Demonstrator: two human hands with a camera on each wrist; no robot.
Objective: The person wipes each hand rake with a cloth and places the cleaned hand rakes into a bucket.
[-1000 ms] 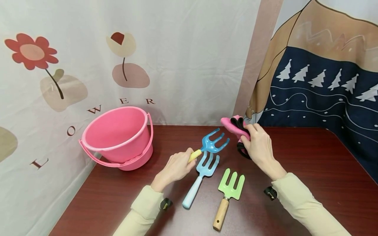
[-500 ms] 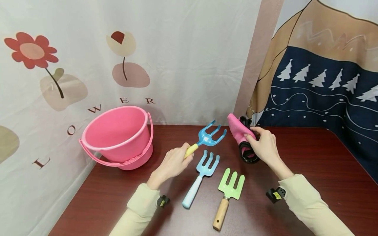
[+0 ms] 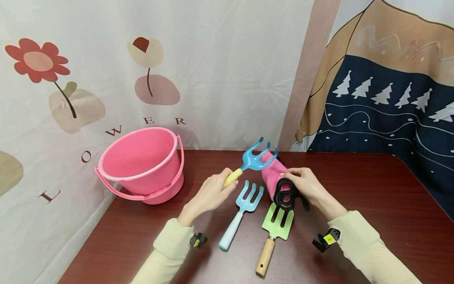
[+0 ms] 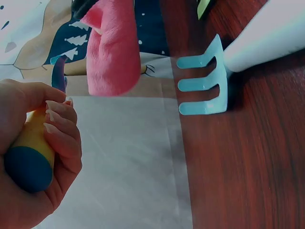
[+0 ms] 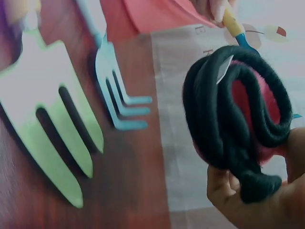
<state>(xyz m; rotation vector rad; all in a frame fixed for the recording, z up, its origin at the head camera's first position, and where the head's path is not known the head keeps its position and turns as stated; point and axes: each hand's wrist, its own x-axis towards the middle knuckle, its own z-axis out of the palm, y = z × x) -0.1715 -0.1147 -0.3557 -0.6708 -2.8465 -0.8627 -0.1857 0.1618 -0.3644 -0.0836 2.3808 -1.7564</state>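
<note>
My left hand [image 3: 209, 193] grips the yellow handle of a blue hand fork [image 3: 256, 159], its tines raised and pointing away from me. In the left wrist view the fingers curl round the handle, which has a blue end [image 4: 29, 169]. My right hand [image 3: 306, 183] holds a rolled pink cloth bundle with thick black edging [image 3: 274, 177], pinched between thumb and fingers. In the head view the blue tines overlap the bundle's far end. Coiled black edges [image 5: 224, 100] face the right wrist camera. Below lie a light blue hand fork [image 3: 244, 205] and a green hand fork with a wooden handle [image 3: 276, 227].
A pink bucket [image 3: 140, 165] with its handle folded down stands at the left back of the brown table [image 3: 372, 205]. A printed white curtain [image 3: 230, 71] hangs behind, with a dark blue tree-patterned cloth [image 3: 383, 118] at the right.
My right hand first drew the cloth bundle right and nearer, then swung it left over the green fork's tines, turning it. My left hand dipped back slightly, then lifted the blue fork towards the bundle.
</note>
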